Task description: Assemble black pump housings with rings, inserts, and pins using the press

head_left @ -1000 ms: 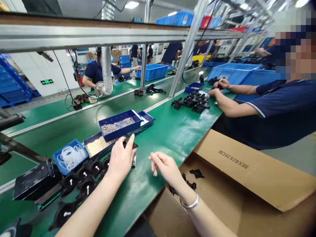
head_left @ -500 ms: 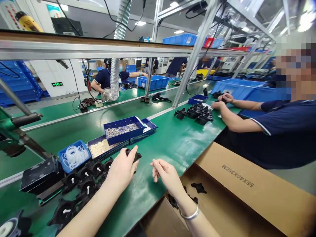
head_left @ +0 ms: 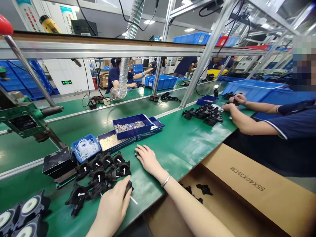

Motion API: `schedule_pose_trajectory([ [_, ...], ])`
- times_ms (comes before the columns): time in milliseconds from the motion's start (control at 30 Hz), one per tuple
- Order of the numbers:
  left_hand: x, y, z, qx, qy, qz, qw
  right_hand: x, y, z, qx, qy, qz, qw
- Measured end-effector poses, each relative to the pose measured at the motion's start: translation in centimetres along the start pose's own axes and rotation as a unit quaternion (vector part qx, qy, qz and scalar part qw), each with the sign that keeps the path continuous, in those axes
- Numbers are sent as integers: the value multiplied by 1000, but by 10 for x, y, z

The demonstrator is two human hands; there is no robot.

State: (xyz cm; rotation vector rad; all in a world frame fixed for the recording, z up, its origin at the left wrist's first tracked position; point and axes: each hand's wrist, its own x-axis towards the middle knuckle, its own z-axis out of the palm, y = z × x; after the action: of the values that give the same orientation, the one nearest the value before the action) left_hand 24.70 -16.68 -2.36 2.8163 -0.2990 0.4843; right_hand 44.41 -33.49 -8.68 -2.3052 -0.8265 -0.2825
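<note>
Low at the centre, my left hand is closed round a black plastic part, mostly hidden by the fingers. A thin white pin sticks out beside it. My right hand is down on the green bench, palm down. Its fingertips close over a small dark piece, too covered to name. Left of my hands lie several black plastic housings with white pins in their middles. Behind them are a blue bin of white rings, a tray of small cream pieces and a tray of metal screws or pins.
A green hand press stands at the left, near a black box and parts with white round centres. An open carton sits below the bench edge at right. A co-worker's hands handle dark parts beyond black housings.
My left hand has come down and nearer with the black part. My right hand has moved forward and left onto the bench. The view has turned slightly left.
</note>
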Motion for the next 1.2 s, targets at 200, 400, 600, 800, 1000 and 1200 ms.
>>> schedule_pose_trajectory([
  [200, 68, 14, 24, 168, -50, 83, 981, -5, 12, -11, 46, 91, 50, 994],
  [400, 85, 15, 15, 150, 29, 37, 988, -43, -17, -8, 110, 138, 79, 981],
  [600, -14, -29, -45, 93, 121, -65, 986, -49, -32, -8, 171, 73, 69, 980],
  [800, -81, -62, -53, 140, 77, -192, 968, -33, -54, -8, 70, 37, -23, 997],
  [1000, -60, -64, -24, 133, 22, -201, 970, -12, -68, 4, -16, -5, -79, 997],
  [1200, -31, -65, -24, 119, 32, -161, 979, -11, -62, -3, -53, 31, -55, 997],
])
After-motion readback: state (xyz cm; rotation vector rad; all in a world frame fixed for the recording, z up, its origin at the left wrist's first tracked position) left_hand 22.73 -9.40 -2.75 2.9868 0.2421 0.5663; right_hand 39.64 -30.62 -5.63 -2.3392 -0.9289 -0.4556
